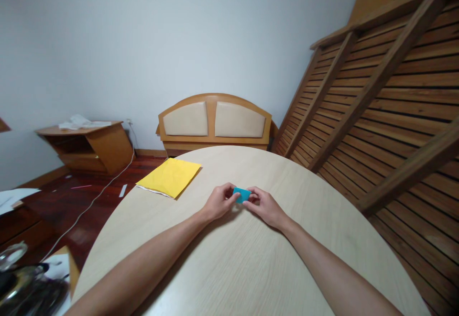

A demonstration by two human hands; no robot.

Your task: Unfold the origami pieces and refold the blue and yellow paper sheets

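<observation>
Plain teal card (pixel 243 195), bright yellow packet (pixel 170 177), pale wood-grained tabletop (pixel 229 263), brown dark-striped slats (pixel 405 100), dark red floor (pixel 95 216)

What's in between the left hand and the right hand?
A small teal piece, maybe paper or card: the head view shows it between the left hand and the right hand.

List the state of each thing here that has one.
left hand: pinching teal card
right hand: pinching teal card
teal card: held between both hands
yellow packet: lying flat on round table
slatted wooden panel: propped up
white cable: trailing loose
cabinet: one compartment open
</observation>
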